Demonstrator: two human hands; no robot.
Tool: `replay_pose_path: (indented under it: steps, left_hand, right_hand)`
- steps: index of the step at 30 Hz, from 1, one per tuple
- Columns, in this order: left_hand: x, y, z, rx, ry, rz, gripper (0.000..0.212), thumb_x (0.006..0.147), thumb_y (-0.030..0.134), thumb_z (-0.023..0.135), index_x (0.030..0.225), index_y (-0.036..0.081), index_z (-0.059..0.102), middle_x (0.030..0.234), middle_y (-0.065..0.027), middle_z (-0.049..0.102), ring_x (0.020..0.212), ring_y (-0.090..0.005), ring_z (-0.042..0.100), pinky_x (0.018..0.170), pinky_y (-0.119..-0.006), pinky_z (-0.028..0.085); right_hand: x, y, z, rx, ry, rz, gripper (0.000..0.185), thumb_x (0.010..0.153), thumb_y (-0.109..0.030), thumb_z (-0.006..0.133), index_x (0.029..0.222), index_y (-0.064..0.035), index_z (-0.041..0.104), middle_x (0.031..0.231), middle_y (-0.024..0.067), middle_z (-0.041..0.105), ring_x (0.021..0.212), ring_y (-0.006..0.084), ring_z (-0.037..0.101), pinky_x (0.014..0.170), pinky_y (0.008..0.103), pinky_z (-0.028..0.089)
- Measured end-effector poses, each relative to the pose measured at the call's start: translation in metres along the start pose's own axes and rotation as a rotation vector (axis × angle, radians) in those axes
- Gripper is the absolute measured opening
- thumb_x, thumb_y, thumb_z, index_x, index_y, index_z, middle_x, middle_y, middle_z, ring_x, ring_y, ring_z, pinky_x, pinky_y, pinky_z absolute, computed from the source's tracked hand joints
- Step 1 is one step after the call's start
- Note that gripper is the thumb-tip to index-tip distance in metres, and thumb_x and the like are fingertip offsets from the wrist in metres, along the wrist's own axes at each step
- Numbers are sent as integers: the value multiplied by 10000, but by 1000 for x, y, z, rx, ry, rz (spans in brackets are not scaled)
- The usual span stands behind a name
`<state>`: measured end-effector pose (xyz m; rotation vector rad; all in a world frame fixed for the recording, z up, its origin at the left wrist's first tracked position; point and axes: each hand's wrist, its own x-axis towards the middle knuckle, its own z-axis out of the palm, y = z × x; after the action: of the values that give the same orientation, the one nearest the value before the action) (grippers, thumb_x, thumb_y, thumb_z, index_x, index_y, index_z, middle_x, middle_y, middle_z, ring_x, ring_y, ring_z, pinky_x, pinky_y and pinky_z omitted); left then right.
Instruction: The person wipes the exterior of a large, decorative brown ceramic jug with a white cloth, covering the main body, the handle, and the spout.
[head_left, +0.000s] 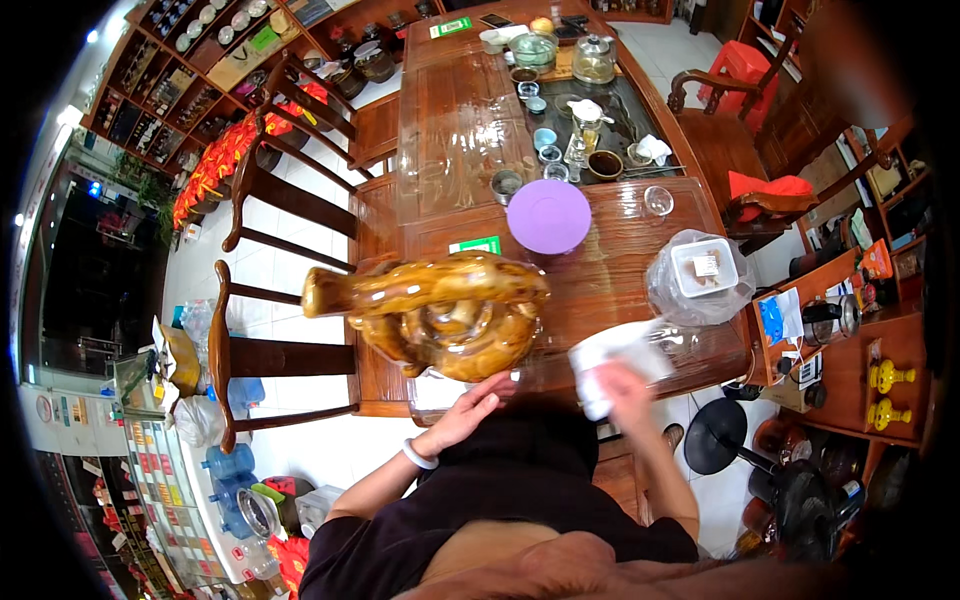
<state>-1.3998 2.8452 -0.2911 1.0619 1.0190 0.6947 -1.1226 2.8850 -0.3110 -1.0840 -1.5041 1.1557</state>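
Note:
A glossy amber-brown ornament (450, 315) with a thick, branch-like top stands tall before me at the near end of the table, and its base is hidden. My left hand (476, 409), with a pale bangle on the wrist, rests against its near lower side, and some fingertips are hidden there. To the right, my right hand (624, 390) is blurred and grips a crumpled white cloth or tissue (619, 356) over the table edge, apart from the ornament. A round purple lid or disc (549, 216) lies just beyond the ornament.
On the wooden table (457, 165), a plastic bag with a lidded container (703, 266) sits at right, near a clear cup (658, 201). Farther off are a tea tray (630, 105) with several cups and a glass kettle (594, 60). Wooden chairs (300, 202) line the left; a black fan (806, 495) stands at right.

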Motion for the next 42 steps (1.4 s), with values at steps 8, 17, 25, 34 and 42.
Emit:
replay_pose_path:
  steps: [8, 17, 25, 34, 42]
  left_hand:
    - [-85, -38, -67, -800, 393, -175, 404, 925, 352, 405, 1150, 24, 476, 1040, -103, 566, 986, -219, 549, 833, -331, 456]
    - [-105, 23, -185, -237, 940, 579, 352, 929, 250, 405, 1139, -16, 501, 1013, -77, 559, 912, -146, 539, 805, -290, 424]
    - [-3, 35, -196, 1308, 544, 651, 328, 845, 292, 542, 1054, 41, 568, 950, -126, 555, 848, -251, 549, 639, -358, 483]
    - [14, 18, -205, 1399, 610, 747, 126, 736, 165, 600, 762, 66, 528, 756, -74, 503, 675, -255, 539, 504, -368, 458]
    - [18, 20, -208, 1438, 602, 845, 134, 748, 148, 561, 705, 34, 505, 716, -92, 490, 595, -257, 552, 400, -362, 457]
  right_hand:
    - [1, -43, 217, 117, -762, -303, 171, 761, -144, 661, 850, -7, 616, 1001, 136, 570, 901, 287, 561, 806, 353, 436]
    - [14, -102, 216, -106, -463, -375, 128, 740, -60, 670, 831, 25, 638, 907, 99, 635, 831, 209, 618, 744, 291, 492]
    - [29, -119, 212, -253, -338, -353, 85, 744, -8, 642, 811, 39, 623, 864, 121, 637, 771, 216, 622, 694, 284, 490]
    - [43, -124, 209, -326, -337, -350, 79, 747, -8, 639, 809, 39, 621, 833, 128, 638, 745, 219, 622, 662, 281, 491]
    - [59, -130, 206, -398, -299, -441, 63, 740, 7, 629, 798, 31, 623, 831, 126, 638, 744, 228, 623, 664, 286, 492]
